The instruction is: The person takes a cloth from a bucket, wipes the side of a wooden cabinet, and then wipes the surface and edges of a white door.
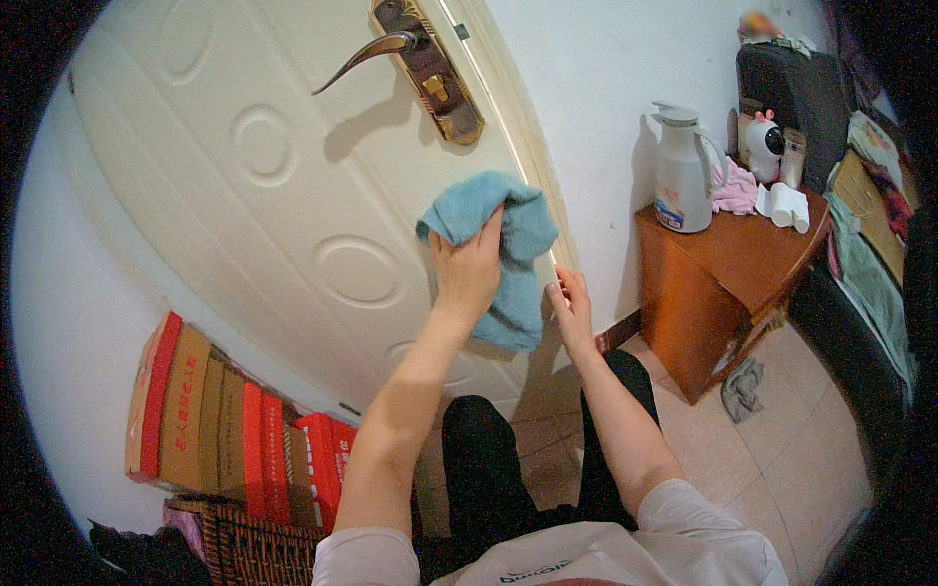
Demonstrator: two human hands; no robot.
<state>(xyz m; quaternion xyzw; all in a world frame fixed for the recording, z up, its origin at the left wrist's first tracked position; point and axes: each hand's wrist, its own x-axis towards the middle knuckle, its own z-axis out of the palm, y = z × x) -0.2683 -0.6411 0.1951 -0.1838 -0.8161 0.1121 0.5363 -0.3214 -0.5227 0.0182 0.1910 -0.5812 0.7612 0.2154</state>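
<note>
Against a cream panelled door [286, 212], below its handle, my left hand [469, 271] holds a light-blue cloth [520, 293]. The cloth is bunched over the fingers, and its loose end hangs down to the right. My right hand [571, 297] is at the door's edge beside the frame, with fingers bent around that edge. Above the cloth, a dark bronze lever handle [377, 51] sits on an ornate backplate [440, 80] with a brass lock cylinder [435, 88].
Shoe boxes [212, 410] stand on a woven wicker basket [249, 535] at lower left. On the right, a brown wooden cabinet [689, 308] bears a grey thermos jug [681, 176], a pink cloth [735, 192] and a white camera-like device [763, 150]. A grey rag [742, 390] lies on the tiled floor [791, 454].
</note>
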